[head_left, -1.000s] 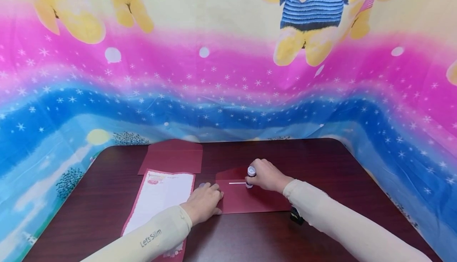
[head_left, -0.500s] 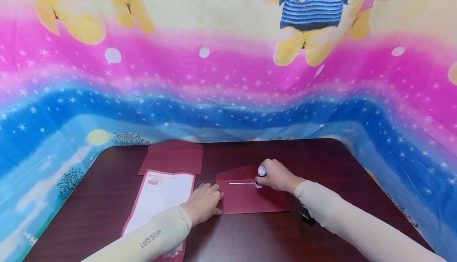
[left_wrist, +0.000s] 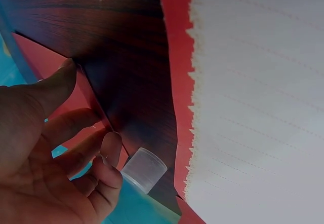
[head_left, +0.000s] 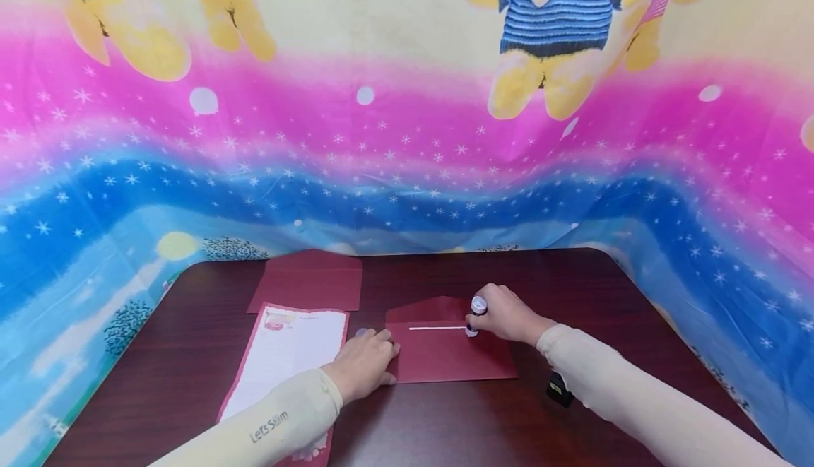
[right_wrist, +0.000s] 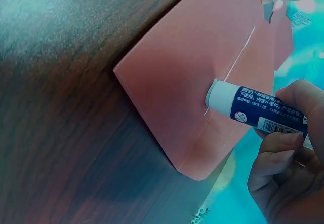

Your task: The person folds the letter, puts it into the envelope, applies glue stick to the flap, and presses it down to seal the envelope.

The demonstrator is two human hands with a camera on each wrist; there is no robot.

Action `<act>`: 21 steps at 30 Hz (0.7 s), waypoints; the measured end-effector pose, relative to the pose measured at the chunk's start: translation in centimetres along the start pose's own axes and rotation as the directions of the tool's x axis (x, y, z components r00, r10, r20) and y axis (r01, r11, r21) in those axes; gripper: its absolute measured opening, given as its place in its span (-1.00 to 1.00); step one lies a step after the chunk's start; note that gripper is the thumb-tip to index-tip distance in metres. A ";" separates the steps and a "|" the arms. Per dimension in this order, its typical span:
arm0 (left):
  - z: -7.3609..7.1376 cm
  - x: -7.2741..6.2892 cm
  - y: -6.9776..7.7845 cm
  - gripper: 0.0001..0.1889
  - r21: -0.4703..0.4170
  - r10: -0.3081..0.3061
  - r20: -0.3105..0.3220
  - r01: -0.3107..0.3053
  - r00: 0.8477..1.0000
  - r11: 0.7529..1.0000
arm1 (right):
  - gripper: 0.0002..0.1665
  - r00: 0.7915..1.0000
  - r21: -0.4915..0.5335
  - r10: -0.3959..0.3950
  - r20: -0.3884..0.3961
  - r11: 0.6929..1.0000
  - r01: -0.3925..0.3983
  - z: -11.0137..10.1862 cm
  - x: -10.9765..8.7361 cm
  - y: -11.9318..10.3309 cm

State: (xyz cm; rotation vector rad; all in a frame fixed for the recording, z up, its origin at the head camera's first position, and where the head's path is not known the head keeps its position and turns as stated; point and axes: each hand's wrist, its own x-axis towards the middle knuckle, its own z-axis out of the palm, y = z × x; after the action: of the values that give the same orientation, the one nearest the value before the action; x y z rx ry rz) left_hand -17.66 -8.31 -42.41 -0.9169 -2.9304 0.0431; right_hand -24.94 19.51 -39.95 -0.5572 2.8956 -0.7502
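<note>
My right hand (head_left: 505, 315) holds a glue stick (right_wrist: 253, 105) with a white end and a dark blue label. The stick's tip meets a dark red envelope (head_left: 451, 357) near its fold, at the right end of a thin white line (head_left: 435, 328). The envelope's flap (head_left: 432, 308) lies open, pointing away from me. On the envelope's left edge rests my left hand (head_left: 362, 364), its thumb and fingertips touching the paper. Close to the little finger stands a translucent cap (left_wrist: 145, 171), mostly hidden by the hand in the head view.
Left of the hands lies white letter paper (head_left: 295, 347) with a red border, partly under the left forearm. Behind it is a second red envelope (head_left: 311, 289) with its flap up. A printed curtain (head_left: 407, 135) hangs along the back of the dark wooden table (head_left: 407, 424).
My right hand has slid the glue stick to the right along the envelope, and the visible white line has grown longer. The left hand has stayed in place.
</note>
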 end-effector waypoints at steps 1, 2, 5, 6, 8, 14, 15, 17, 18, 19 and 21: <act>0.0 0.0 0.0 -0.59 -0.002 0.000 0.002 0.000 1.000 1.000 | -0.70 1.000 0.005 -0.001 0.000 1.000 0.001 0.0 0.0 0.1; 0.0 0.0 0.0 -0.59 -0.004 0.001 0.002 -0.001 1.000 1.000 | -0.71 1.000 0.014 0.008 0.003 1.000 -0.008 0.1 0.1 0.3; 0.0 0.0 -0.1 -0.61 -0.006 0.004 0.003 -0.004 1.000 1.000 | -0.75 1.000 0.061 0.013 0.014 0.998 -0.014 0.0 0.3 0.7; 0.0 0.0 -0.1 -0.61 -0.008 0.004 0.004 -0.004 1.000 1.000 | -0.77 1.000 0.075 0.008 0.016 0.997 -0.009 -0.1 0.3 0.8; 0.0 0.0 -0.2 -0.62 -0.011 0.004 0.006 -0.004 1.000 1.000 | -0.78 1.000 0.110 0.016 0.023 0.994 -0.018 -0.3 0.5 1.0; 0.0 0.2 -0.2 -0.64 -0.019 0.003 0.018 -0.002 1.000 1.000 | -0.75 0.997 0.178 0.050 0.061 0.982 -0.060 -0.8 0.9 0.9; 0.0 0.2 -0.2 -0.64 -0.019 0.003 0.018 -0.003 1.000 1.000 | -0.75 0.997 0.187 0.050 0.059 0.980 -0.060 -0.8 1.0 0.7; 0.0 0.2 -0.2 -0.66 -0.017 0.005 0.017 -0.004 1.000 1.000 | -0.75 0.998 0.202 0.034 0.047 0.979 -0.043 -0.8 1.1 0.3; 0.0 0.2 -0.1 -0.66 -0.018 0.004 0.016 -0.003 1.000 1.000 | -0.74 0.999 0.205 0.022 0.037 0.978 -0.029 -0.7 1.2 -0.1; 0.0 0.2 -0.1 -0.67 -0.019 0.003 0.017 -0.002 1.000 1.000 | -0.74 0.999 0.210 0.010 0.031 0.978 -0.017 -0.5 1.3 -0.5; -0.1 0.2 -0.1 -0.67 -0.021 0.000 0.017 0.000 1.000 1.000 | -0.76 1.000 0.204 -0.018 0.022 0.979 0.013 -0.1 1.5 -1.5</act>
State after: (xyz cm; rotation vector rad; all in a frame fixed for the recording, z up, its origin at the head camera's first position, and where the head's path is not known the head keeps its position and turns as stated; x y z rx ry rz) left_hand -17.92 -8.30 -42.32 -0.9235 -2.9520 0.0202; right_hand -25.91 17.78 -39.14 -0.5610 2.7508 -1.0196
